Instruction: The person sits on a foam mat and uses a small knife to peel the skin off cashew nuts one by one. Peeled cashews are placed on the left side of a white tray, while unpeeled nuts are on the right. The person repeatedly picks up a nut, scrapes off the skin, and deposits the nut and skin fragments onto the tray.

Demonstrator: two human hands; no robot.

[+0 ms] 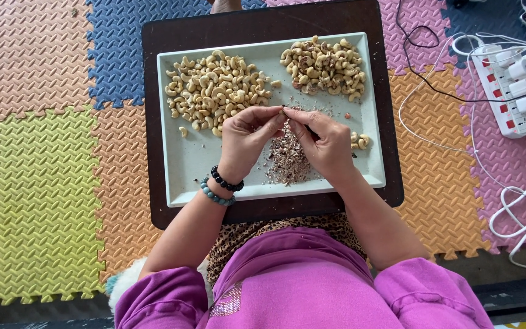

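My left hand [246, 139] and my right hand [327, 143] meet fingertip to fingertip over a pale rectangular tray [184, 164], pinching one cashew nut [284, 113] between them. Directly below the hands lies a heap of brownish peeled skins [287, 163]. A large pile of pale peeled cashews [214, 90] fills the tray's far left. A pile of darker, skin-on cashews [325, 66] sits at the far right. A few cashews [360, 141] lie beside my right hand. Two bead bracelets, one black and one teal, circle my left wrist.
The tray rests on a dark brown board [263, 24] over coloured foam floor mats [38, 176]. At the right, a white power strip [506, 91] with plugs and looping white and black cables [518, 201] lies on the mats.
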